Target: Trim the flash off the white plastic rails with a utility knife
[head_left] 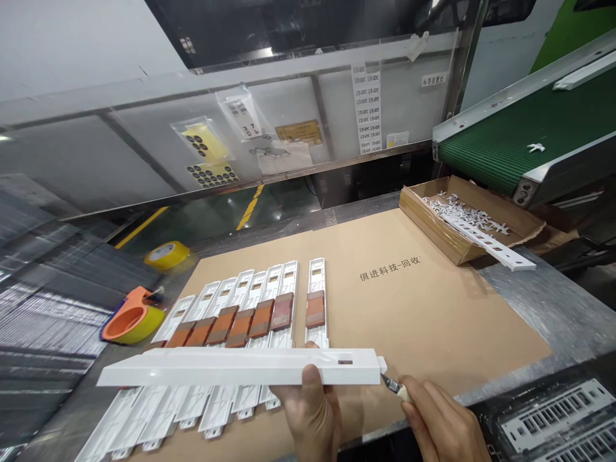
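Observation:
My left hand (312, 410) is closed around a long white plastic strip (231, 367), thumb on its front face, holding it level above the cardboard sheet. The strip has a small rectangular slot near its right end and a little tab sticking out there. In my right hand (443, 420) is a craft knife (395, 386), its blade tip touching or very close to the strip's right end. Behind and below the held strip lie several similar white strips (212, 410) in a row, with orange-brown blocks (264, 318) across them. One more strip (316, 273) lies slightly apart on the right.
A cardboard box (433, 237) of small white scraps stands at the right back, a slotted white strip (486, 240) across it. Beyond runs a green conveyor belt (510, 147). A tape dispenser (132, 317) and yellow tape roll (166, 255) are at left. White slotted panels (558, 414) lie front right.

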A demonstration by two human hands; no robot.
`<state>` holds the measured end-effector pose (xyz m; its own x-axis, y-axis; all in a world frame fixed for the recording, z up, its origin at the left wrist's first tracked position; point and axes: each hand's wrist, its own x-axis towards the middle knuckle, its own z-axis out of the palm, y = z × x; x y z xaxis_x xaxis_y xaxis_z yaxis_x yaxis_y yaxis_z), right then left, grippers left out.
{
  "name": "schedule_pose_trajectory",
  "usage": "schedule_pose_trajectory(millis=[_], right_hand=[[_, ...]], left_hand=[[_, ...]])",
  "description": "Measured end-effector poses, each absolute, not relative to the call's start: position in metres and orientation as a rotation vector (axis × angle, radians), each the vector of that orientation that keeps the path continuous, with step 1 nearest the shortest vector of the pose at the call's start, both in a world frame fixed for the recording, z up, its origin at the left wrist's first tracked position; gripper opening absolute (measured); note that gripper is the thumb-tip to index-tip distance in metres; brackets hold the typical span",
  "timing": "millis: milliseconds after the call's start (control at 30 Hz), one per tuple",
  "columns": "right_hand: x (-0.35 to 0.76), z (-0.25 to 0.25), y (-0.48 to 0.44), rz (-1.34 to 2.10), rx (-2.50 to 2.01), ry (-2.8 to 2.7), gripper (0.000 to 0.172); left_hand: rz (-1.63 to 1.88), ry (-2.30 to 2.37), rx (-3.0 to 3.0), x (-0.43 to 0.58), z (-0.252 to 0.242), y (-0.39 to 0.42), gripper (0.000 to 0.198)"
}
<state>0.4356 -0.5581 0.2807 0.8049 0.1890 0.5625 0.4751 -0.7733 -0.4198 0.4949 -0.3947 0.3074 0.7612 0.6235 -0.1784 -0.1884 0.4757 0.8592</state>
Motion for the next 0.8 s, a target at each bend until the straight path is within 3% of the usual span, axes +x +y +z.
schedule_pose_trajectory(millis=[267, 467, 800], right_hand=[[0.437, 0.281, -0.56, -0.67, -2.459, -0.488, 0.022], [0.438, 0.283, -0.569, -0.559, -2.41, -0.449, 0.025], [0.427, 0.289, -0.561, -0.628, -2.423, -0.523, 0.024]], left_hand=[[0.556, 0.586, 0.966, 0.496, 0.315, -0.397, 0.081], [0.433, 0.573, 1.004, 0.492, 0.319, -0.392, 0.067], [0.589, 0.549, 0.993, 0.496, 0.316, -0.395, 0.062]])
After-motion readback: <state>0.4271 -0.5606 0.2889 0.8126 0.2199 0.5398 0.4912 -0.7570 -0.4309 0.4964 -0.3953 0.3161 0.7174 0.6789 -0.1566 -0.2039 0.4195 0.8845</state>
